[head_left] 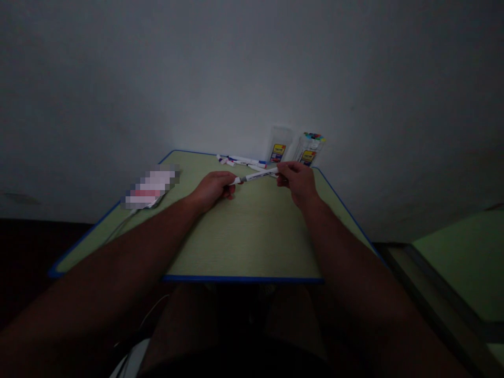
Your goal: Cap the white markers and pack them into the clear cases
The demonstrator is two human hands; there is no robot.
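A white marker pen hangs just above the pale green table, held at both ends. My left hand is closed in a pinch round its left end. My right hand is closed round its right end. Behind the hands, several more white markers lie loose near the table's far edge. Two clear plastic marker cases stand against the wall: one looks nearly empty, the other holds markers with coloured caps.
A blurred-out flat object lies at the table's left, with a thin cable running off it toward the edge. The table has a blue rim and backs onto a grey wall. Another green surface sits at the lower right.
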